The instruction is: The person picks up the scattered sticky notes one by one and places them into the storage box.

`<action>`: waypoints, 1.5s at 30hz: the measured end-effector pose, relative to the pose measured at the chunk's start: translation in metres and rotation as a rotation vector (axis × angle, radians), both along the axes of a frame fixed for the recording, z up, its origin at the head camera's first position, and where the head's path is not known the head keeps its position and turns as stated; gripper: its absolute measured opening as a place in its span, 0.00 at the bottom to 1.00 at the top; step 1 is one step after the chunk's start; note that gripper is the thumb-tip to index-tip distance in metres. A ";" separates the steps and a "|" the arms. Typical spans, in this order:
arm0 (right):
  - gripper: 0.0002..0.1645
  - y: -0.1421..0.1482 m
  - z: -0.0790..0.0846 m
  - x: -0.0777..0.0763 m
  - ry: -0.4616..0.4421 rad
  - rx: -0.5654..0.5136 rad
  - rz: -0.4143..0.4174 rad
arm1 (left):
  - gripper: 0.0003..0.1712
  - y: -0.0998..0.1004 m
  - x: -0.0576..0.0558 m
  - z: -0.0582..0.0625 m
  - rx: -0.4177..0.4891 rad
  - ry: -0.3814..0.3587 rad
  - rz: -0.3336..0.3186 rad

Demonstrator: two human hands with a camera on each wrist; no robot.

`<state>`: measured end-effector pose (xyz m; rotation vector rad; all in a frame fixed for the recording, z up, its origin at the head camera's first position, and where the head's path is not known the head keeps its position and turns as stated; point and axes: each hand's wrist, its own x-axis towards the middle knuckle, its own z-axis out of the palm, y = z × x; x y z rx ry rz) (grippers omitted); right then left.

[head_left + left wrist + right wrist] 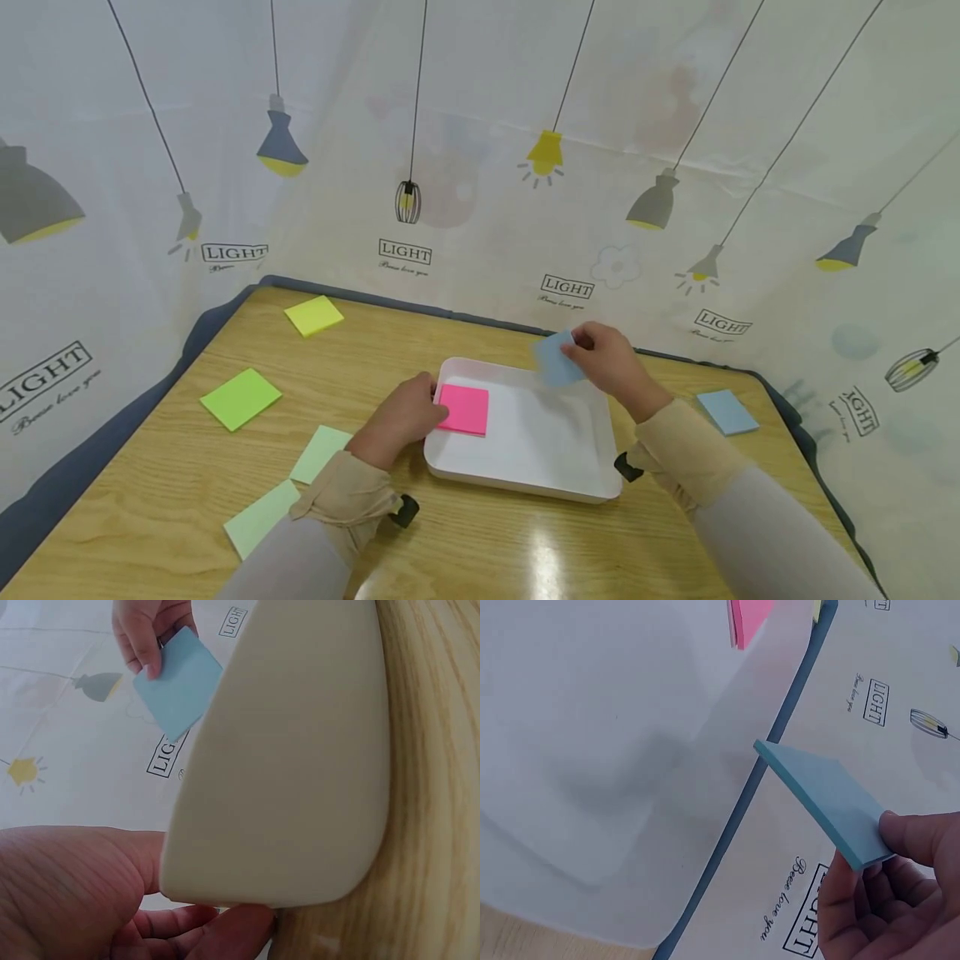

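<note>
A white tray point(547, 433) lies on the table with a pink sticky note pad point(465, 410) inside its left part. My left hand point(401, 414) grips the tray's left wall, thumb over the rim beside the pink pad and fingers outside. Above the tray's far right part, my right hand point(611, 364) pinches a light blue sticky note pad point(557, 360) at its edge between thumb and fingers. In the right wrist view this blue pad point(825, 799) is tilted and apart from the tray. The left wrist view shows the tray's outer wall point(292, 750) close up.
On the wooden table point(390, 533), another blue pad point(727, 412) lies right of the tray. To the left lie a yellow pad point(314, 316), a bright green pad point(241, 399) and two pale green pads point(321, 452), partly behind my left forearm. A printed curtain point(480, 167) surrounds the table.
</note>
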<state>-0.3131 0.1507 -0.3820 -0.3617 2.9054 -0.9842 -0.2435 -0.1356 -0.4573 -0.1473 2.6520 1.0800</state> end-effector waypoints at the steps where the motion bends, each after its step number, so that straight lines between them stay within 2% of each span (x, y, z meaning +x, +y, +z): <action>1: 0.14 -0.004 -0.001 0.001 -0.020 -0.012 0.000 | 0.22 0.000 0.000 0.000 0.001 0.001 0.000; 7: 0.13 -0.021 -0.011 0.005 -0.138 -0.092 0.002 | 0.23 -0.001 0.000 -0.001 0.016 0.006 0.002; 14: 0.13 -0.032 -0.029 0.009 -0.232 -0.138 -0.014 | 0.22 -0.001 0.000 -0.002 0.014 0.006 0.001; 22: 0.14 -0.032 -0.043 0.011 -0.346 -0.181 -0.055 | 0.21 0.000 -0.001 0.000 0.004 -0.003 -0.001; 28: 0.14 -0.029 -0.050 0.010 -0.386 -0.192 -0.063 | 0.22 0.000 0.000 -0.001 0.006 -0.004 0.001; 32: 0.14 -0.026 -0.054 0.007 -0.413 -0.170 -0.064 | 0.23 0.000 0.000 -0.001 0.012 -0.001 0.004; 37: 0.14 -0.023 -0.057 0.006 -0.460 -0.092 -0.048 | 0.23 -0.001 0.001 -0.001 0.012 0.006 0.002; 45: 0.14 -0.026 -0.053 0.009 -0.506 0.027 0.011 | 0.24 -0.001 0.000 0.000 0.009 0.007 -0.005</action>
